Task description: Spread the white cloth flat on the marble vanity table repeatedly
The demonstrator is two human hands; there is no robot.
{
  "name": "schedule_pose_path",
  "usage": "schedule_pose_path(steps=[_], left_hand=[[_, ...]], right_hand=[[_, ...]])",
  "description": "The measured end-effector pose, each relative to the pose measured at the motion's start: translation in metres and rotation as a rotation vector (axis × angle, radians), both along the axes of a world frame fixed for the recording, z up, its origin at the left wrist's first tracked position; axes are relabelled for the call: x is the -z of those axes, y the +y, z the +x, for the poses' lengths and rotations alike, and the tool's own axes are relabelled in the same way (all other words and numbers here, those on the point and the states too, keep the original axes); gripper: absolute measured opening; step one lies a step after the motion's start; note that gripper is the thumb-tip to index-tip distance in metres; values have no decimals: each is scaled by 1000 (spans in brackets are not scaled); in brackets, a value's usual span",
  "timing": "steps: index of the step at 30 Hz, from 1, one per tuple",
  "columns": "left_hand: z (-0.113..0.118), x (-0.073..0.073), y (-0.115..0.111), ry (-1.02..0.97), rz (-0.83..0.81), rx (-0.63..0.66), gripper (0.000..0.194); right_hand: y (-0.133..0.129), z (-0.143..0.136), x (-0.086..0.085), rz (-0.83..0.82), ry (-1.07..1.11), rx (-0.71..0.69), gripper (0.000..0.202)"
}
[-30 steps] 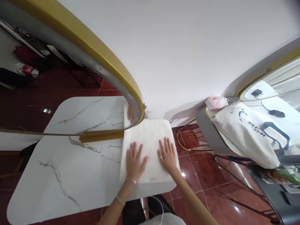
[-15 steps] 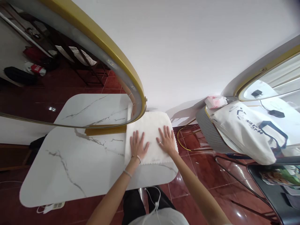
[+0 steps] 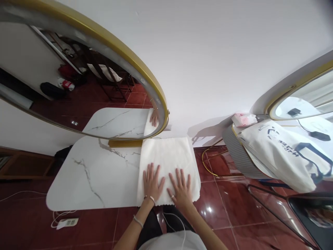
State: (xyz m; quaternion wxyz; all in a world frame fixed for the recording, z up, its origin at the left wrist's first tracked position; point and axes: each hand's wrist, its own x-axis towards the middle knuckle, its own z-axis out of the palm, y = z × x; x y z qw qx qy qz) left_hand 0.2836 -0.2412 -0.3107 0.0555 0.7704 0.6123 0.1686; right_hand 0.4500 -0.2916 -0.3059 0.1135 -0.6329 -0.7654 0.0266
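A white cloth (image 3: 166, 154) with scalloped edges lies flat over the right end of the white marbled table (image 3: 104, 180), and reaches the table's front edge. My left hand (image 3: 152, 184) rests palm down on the cloth's lower left part, fingers spread. Beside it, my right hand (image 3: 180, 191) is flat on the lower right part, fingers apart, with a ring on one finger. Neither hand grips anything.
A gold-framed mirror (image 3: 125, 52) stands over the table's back. To the right are a second mirror (image 3: 293, 86), a tissue pack (image 3: 244, 119), a white printed bag (image 3: 278, 152) and a black chair (image 3: 304, 211). A power strip (image 3: 68, 223) lies on the floor.
Both hands have slid toward me along the cloth. The cloth has moved toward me too, and its near edge now lies at the table's front edge. The camera view has shifted.
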Motion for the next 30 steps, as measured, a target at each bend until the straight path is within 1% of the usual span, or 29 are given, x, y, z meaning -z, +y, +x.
schedule_pose_path(steps=[1, 2, 3, 5, 6, 7, 9, 10, 12, 14, 16, 17, 19, 21, 23, 25, 27, 30], left_hand=[[-5, 0, -1, -26, 12, -26, 53], [-9, -1, 3, -60, 28, -71, 49], [-13, -4, 13, -102, 44, -139, 46], [-20, -11, 45, -215, 56, -307, 41], [-24, -16, 66, -272, 46, -368, 38], [-27, -20, 88, -328, 26, -395, 35], [-34, -29, 126, -388, -20, -350, 28], [-38, -33, 141, -397, -37, -311, 25], [-42, -38, 157, -392, -46, -259, 24], [-42, -40, 157, -372, -22, -254, 29], [-34, -37, 147, -342, 18, -272, 36], [-28, -33, 140, -303, 26, -255, 39], [-15, -24, 128, -194, 10, -172, 46], [-4, -14, 119, -101, -19, -93, 54], [0, -7, 116, -64, -27, -91, 59], [-6, -4, 116, -46, -24, -113, 61], [-21, -4, 118, -24, -25, -117, 63], [-55, -6, 123, 1, -34, -140, 64]], right_hand=[[-3, -2, 0, 7, 5, -5, 68], [-5, -4, 0, 14, 10, -5, 68], [-5, -4, 1, 19, 12, -2, 68], [-4, -5, 1, 25, 16, 0, 66], [-3, -4, 1, 25, 17, -2, 66], [-2, -3, 2, 26, 18, -4, 66], [-2, -2, 4, 32, 14, -7, 66], [-3, -2, 5, 37, 11, -8, 66], [-5, -3, 6, 47, 8, -10, 65], [-4, -4, 6, 45, 28, -6, 65], [4, -2, 3, 34, 76, -8, 61], [12, 0, 1, 31, 108, -10, 59], [35, 9, -2, 44, 172, -2, 54], [64, 19, -2, 75, 206, 41, 53], [91, 28, 0, 92, 183, 88, 56], [114, 31, 3, 79, 130, 108, 60], [132, 24, 4, 55, 97, 115, 62], [150, -6, 1, 23, 88, 108, 63]])
